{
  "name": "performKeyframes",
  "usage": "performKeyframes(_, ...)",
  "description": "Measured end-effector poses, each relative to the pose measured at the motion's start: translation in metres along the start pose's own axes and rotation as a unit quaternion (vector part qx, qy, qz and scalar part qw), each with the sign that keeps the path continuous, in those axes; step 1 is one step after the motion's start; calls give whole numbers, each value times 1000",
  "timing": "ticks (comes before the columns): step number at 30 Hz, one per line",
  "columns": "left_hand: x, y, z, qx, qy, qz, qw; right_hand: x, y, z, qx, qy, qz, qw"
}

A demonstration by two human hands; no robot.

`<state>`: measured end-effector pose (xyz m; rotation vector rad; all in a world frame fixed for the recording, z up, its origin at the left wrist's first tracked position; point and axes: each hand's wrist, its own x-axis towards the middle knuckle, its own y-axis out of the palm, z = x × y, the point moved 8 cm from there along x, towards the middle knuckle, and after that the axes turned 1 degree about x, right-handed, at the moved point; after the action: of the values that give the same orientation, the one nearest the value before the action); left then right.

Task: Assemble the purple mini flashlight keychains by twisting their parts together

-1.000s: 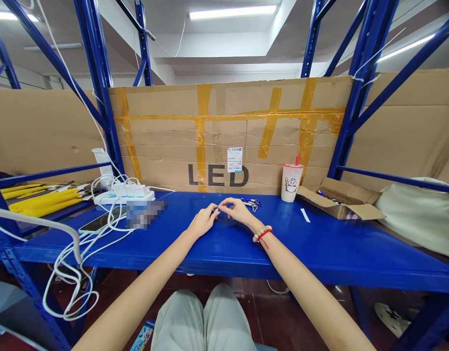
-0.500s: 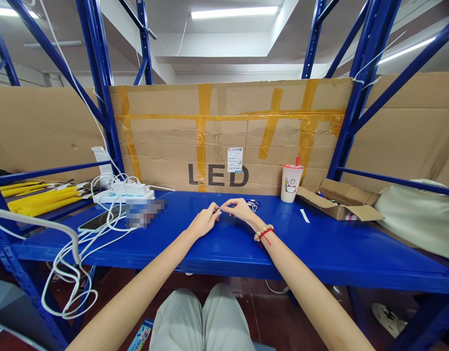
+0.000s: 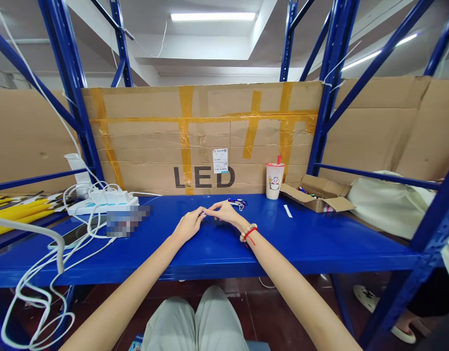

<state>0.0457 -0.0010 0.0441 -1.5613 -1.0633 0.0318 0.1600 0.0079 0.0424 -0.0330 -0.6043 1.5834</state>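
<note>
Both my hands meet above the middle of the blue shelf (image 3: 224, 248). My left hand (image 3: 190, 224) is closed, its fingertips pinching a small shiny item (image 3: 203, 213) too small to make out. The fingertips of my right hand (image 3: 223, 212) are pinched together at the same item, and a beaded bracelet with a red cord (image 3: 249, 233) circles that wrist. Just behind my right hand lies a small group of blue and silver metal pieces (image 3: 239, 203).
A paper cup with a red straw (image 3: 275, 181) stands at the back right, beside a white strip (image 3: 288, 211) and an open cardboard box (image 3: 319, 195). White cables (image 3: 37, 282), a power strip (image 3: 111, 197) and a phone (image 3: 76, 231) occupy the left. A person's foot (image 3: 367, 297) shows below right.
The view has turned to the right, so the shelf and its objects appear further left. My hands remain together, with my right fingertips now closer over the left ones.
</note>
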Motion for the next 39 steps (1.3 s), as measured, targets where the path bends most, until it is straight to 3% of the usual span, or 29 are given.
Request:
performKeyframes(12,3,-1,10,41,-90,12,995,9,-6,0,-22,-74,0,997)
performKeyframes(19,3,5,5,6,-64,46,997,11,-10,1,-30,-107,-7,994)
performKeyframes(39,3,11,8,-5,-49,66,997,10,-11,2,-76,-135,-3,988)
